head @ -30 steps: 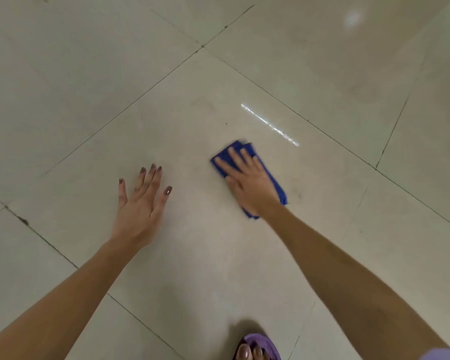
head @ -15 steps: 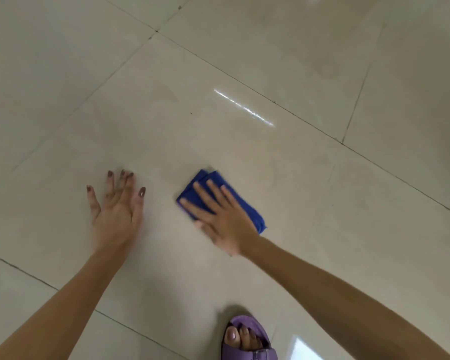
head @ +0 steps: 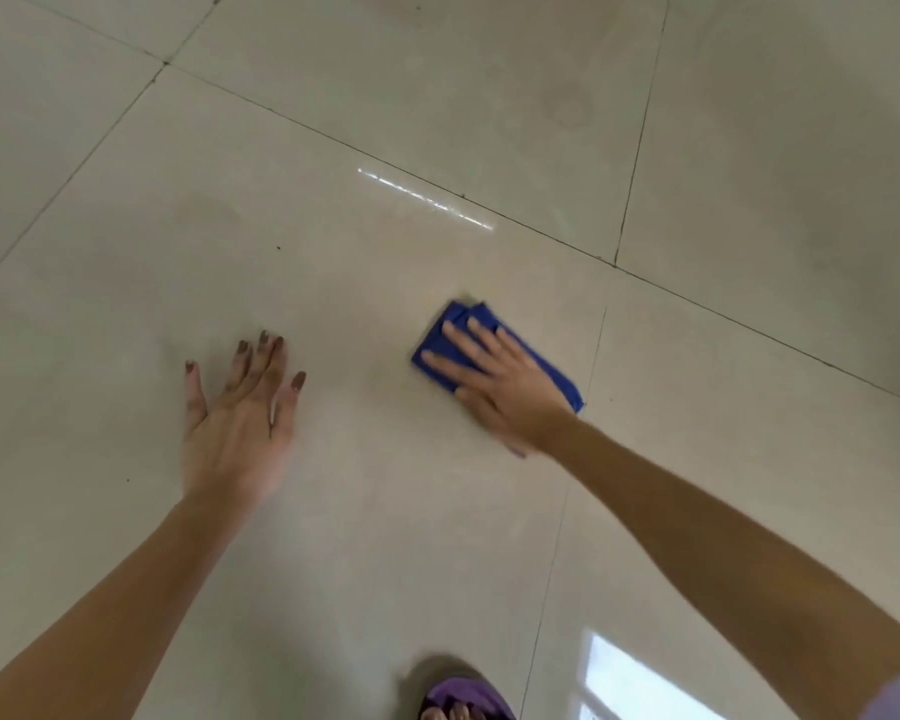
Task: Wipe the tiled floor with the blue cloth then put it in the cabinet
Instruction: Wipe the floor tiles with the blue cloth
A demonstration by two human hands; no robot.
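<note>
A folded blue cloth (head: 557, 374) lies flat on the glossy beige tiled floor (head: 333, 262). My right hand (head: 494, 387) presses down on top of it, fingers spread and pointing up-left, so only the cloth's far corner and right edge show. My left hand (head: 240, 413) rests flat on the same tile to the left, fingers apart, holding nothing. About a hand's width of bare tile separates the two hands. No cabinet is in view.
Dark grout lines (head: 635, 148) cross the floor behind and to the right of the cloth. My foot in a purple sandal (head: 463, 698) stands at the bottom edge. A bright window reflection (head: 630, 678) lies at the lower right.
My right hand slid the cloth toward me and left, then back out to the right, close to a grout line. My left hand stayed planted flat on the tile.
</note>
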